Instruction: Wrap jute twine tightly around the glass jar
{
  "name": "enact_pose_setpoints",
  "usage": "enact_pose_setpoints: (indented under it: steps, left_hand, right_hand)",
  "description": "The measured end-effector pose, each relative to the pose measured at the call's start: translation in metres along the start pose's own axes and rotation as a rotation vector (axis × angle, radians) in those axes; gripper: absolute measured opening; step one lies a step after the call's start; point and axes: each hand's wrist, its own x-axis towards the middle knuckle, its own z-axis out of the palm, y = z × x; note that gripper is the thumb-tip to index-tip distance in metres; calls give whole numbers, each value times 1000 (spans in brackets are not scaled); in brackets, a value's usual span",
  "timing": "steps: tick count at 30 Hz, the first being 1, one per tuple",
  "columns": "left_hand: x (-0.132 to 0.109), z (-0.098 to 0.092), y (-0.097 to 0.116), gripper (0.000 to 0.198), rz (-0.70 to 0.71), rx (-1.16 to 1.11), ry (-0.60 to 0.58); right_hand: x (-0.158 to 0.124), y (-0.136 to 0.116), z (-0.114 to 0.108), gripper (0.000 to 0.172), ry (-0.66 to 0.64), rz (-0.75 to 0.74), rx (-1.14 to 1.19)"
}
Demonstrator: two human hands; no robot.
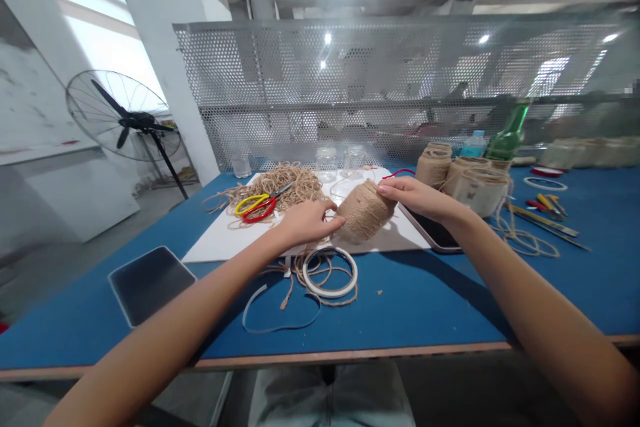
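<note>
**"Where's the jute-wound jar [363, 211]?"**

"Up between both hands, above the right part of a white board [225, 247] lying on the blue surface [425, 307], toward its far edge. (From this angle, I can't tell whether its underside touches the board.)"

**"Are the hands gripping it?"**

"Yes, from two sides. The left hand [305, 223] presses its fingers against the jar's left side, while the right hand [413, 199] curves over its upper right end."

**"What's closest to them?"**

"Left of the jar, a heap of loose jute twine [295, 190] lies on the board, with yellow-and-red-handled scissors [257, 205] resting against it. Two clear jars [326, 163] stand at the board's far edge. Just below the right hand, a dark phone [435, 230] lies beside the board."

**"And nearer the person?"**

"A roll of white tape [330, 272] sits among twine strands between the board and the near edge, with a dark tablet [150, 283] off to its left."

**"Anything toward the far right corner?"**

"More twine-wrapped jars [477, 190] are clustered there, with a green bottle [509, 137] behind them."
</note>
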Motion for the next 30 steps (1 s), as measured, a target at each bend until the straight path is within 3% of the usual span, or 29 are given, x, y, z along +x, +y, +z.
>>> enact_pose_setpoints:
  steps: [18, 30]
  left_hand:
    - [0, 4, -1, 48, 49, -60, 41]
    - [1, -1, -1, 39, 128, -184, -37]
  right_hand:
    - [0, -1, -1, 39, -34, 15, 8]
    - [-1, 0, -1, 38, -50, -6, -4]
